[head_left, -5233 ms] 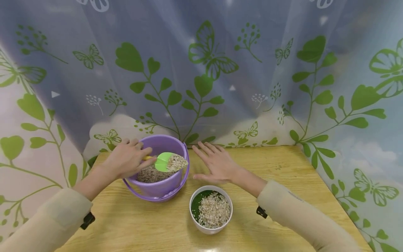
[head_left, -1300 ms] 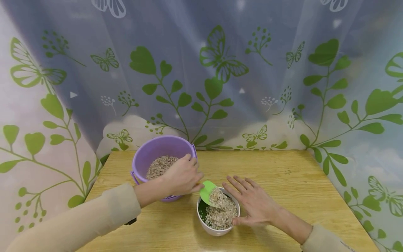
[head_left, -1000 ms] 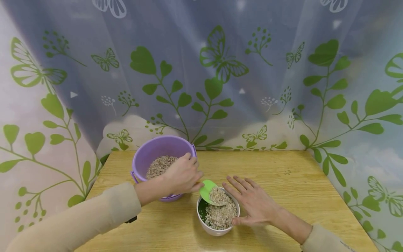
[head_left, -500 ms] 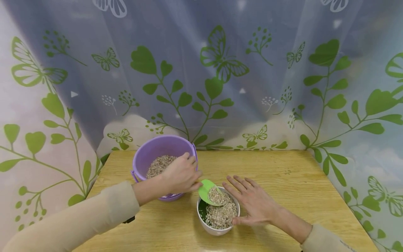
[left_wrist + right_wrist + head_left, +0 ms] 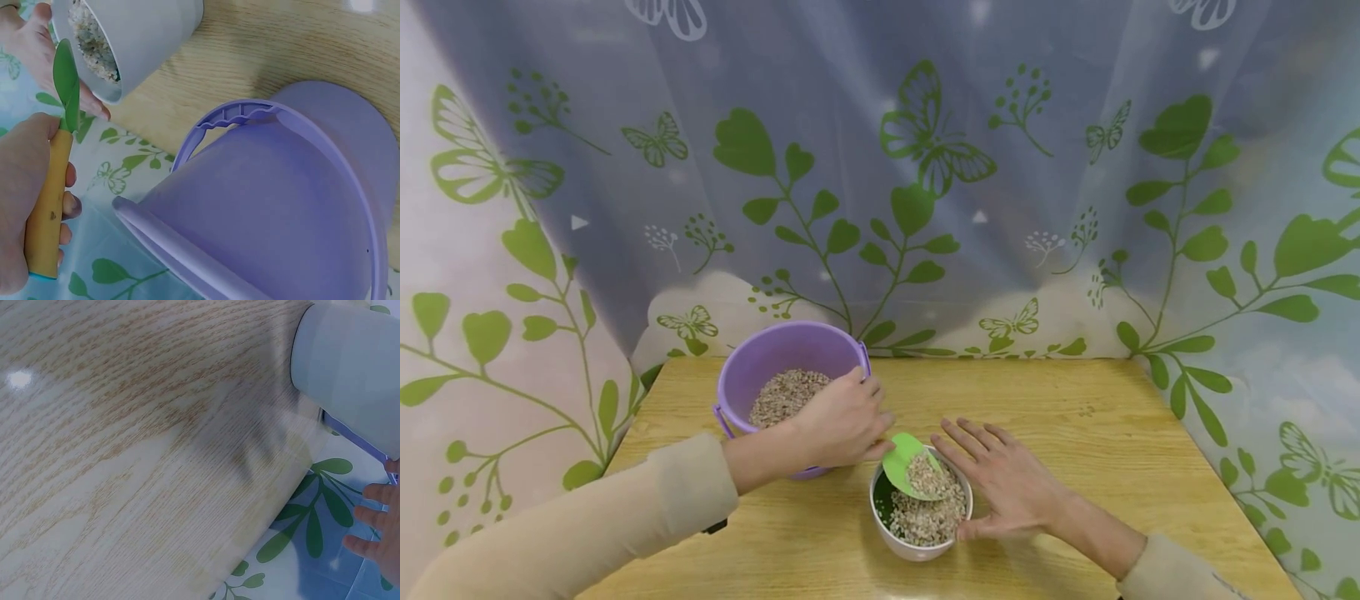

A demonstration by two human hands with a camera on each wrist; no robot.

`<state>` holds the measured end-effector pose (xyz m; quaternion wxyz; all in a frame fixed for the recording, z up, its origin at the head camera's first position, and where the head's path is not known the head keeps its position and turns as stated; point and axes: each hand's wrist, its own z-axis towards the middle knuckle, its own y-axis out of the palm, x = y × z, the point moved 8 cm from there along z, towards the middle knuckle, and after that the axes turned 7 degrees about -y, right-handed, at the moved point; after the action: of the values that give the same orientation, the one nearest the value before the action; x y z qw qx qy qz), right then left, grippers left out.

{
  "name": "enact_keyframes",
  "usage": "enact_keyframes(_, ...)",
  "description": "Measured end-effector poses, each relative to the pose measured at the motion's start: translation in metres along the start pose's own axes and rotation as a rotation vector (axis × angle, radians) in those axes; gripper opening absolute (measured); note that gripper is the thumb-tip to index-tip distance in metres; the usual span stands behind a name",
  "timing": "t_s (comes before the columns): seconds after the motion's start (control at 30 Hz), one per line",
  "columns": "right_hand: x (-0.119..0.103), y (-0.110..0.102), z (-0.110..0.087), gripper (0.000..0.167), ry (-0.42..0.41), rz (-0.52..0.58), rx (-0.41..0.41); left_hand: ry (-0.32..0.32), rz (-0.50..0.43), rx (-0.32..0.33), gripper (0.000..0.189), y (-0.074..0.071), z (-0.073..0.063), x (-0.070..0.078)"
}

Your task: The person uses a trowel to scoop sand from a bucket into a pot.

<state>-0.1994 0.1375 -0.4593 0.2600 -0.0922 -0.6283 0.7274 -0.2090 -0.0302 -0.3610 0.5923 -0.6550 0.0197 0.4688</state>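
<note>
My left hand grips the yellow handle of a small toy trowel, fingers wrapped round it in the left wrist view. The trowel's green blade lies tilted over the far left rim of a white bowl, carrying pale grain-like bits. Similar bits heap inside the bowl, with a dark green inner wall showing at left. My right hand spreads its fingers at the bowl's right side, thumb at the rim; whether it touches cannot be told. Beneath my left forearm stands a purple bucket, partly hidden.
Darker, mixed grain-like bits lie in the bucket, whose purple handle hangs down its side. The wooden table ends at a patterned curtain behind and at both sides.
My left hand has carried the loaded trowel from above the bucket to the bowl, lately shifting slightly right and tilting it. My right hand has come nearer the bowl's right side.
</note>
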Motion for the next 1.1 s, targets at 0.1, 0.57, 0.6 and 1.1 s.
enact_keyframes(0.1, 0.000, 0.000, 0.000, 0.121, -0.002, -0.002, 0.004, 0.009, 0.019, 0.009, 0.051, -0.003, 0.001, 0.001)
enact_keyframes(0.57, 0.000, -0.001, -0.001, 0.121, 0.006, -0.013, -0.002, 0.047, 0.074, 0.024, 0.051, -0.011, 0.006, 0.007)
enact_keyframes(0.6, 0.000, -0.001, -0.001, 0.121, 0.006, -0.013, -0.005, 0.049, 0.074, 0.023, 0.051, -0.011, 0.005, 0.007)
enact_keyframes(1.1, 0.000, -0.001, -0.001, 0.119, 0.001, -0.021, -0.005, 0.121, 0.120, 0.099, 0.051, -0.014, -0.001, 0.011)
